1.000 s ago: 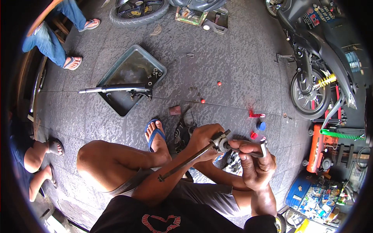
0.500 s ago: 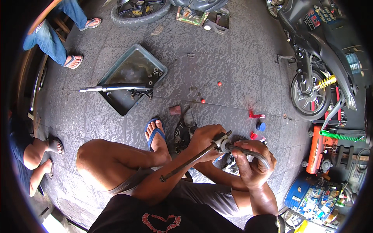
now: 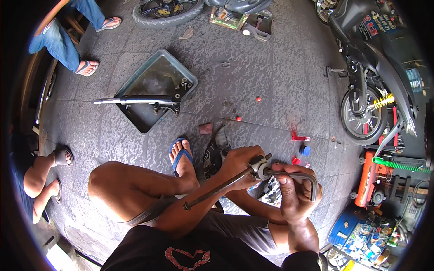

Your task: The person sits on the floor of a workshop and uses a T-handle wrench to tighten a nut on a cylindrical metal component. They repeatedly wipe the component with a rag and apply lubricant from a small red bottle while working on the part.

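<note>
Head view. Left hand (image 3: 241,161) clamped on a grey metal fitting with a rounded, ringed end (image 3: 258,168); some of its fingers are hidden behind the piece. From the fitting a long, thin, dark metal rod (image 3: 217,190) slants down toward the lower left, over the left forearm, small knob at its tip. Right hand (image 3: 298,193) closed, thumb against fingers, on a grey metal L-shaped key (image 3: 313,186); long arm of the key meets the ringed end, short arm bends down by the knuckles. Fitting and key are held up above the floor (image 3: 271,72), in front of the wearer's knees.

Floor, beyond the left foot: shallow rectangular grey-green tray (image 3: 158,79), a silver-and-black metal tube assembly (image 3: 149,99) lying across it, its silver end past the rim. Small metal rings (image 3: 184,84) in the tray's right corner. Reddish-brown square scrap (image 3: 205,128) near the foot. Past the right hand, a round blue cap (image 3: 305,150) and a bent red piece (image 3: 299,137).
</note>
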{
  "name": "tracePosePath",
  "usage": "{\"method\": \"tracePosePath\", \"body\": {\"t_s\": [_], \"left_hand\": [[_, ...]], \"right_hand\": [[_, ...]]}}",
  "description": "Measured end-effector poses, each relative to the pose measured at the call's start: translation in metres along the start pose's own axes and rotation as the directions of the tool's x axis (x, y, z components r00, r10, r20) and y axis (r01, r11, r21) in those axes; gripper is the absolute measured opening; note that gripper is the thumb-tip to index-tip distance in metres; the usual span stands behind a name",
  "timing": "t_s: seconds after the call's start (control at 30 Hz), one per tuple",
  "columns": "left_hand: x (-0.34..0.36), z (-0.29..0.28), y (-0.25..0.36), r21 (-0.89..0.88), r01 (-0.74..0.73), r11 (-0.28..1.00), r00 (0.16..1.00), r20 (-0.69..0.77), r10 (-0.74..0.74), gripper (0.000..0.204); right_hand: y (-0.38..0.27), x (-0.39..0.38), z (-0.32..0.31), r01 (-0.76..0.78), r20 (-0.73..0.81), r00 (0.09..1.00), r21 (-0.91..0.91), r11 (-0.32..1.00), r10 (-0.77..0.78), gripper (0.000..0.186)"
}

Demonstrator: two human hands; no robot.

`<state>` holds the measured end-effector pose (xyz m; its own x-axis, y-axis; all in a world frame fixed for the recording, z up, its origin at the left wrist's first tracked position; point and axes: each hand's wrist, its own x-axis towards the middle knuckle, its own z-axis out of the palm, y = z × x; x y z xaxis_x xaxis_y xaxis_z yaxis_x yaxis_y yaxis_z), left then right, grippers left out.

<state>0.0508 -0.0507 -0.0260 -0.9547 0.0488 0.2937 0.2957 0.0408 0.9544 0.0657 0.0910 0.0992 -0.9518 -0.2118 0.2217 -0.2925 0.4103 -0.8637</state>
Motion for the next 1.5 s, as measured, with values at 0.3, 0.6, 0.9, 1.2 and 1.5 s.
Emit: {"method": "tracePosePath", "body": {"t_s": [0.3,0.6,0.9,1.2,1.5], "left_hand": [[-0.002,0.006,-0.015,-0.029,-0.024,0.999,0.999,0.029,0.025,0.038],[0.006,0.006,-0.014,-0.023,-0.042,0.999,0.999,0.015,0.042,0.040],[0.004,0.004,-0.011,-0.005,0.008,1.000,1.000,0.009,-0.008,0.037],[0.003,0.010,-0.007,-0.052,0.070,0.996,0.998,0.011,-0.069,0.037],[0.000,0.012,-0.004,-0.050,0.058,0.997,0.998,-0.002,-0.059,0.039]], "right_hand": [[-0.002,0.022,-0.008,0.187,0.152,0.974,-0.132,0.973,-0.167,0.019],[0.003,0.023,0.001,0.301,0.126,0.952,-0.235,0.924,-0.278,0.025],[-0.001,0.025,-0.008,0.291,0.209,0.936,-0.014,0.957,-0.282,0.022],[0.009,0.018,-0.003,0.238,0.117,0.967,-0.107,0.965,-0.226,0.027],[0.018,0.014,-0.002,0.278,0.126,0.957,-0.130,0.952,-0.262,0.026]]}}
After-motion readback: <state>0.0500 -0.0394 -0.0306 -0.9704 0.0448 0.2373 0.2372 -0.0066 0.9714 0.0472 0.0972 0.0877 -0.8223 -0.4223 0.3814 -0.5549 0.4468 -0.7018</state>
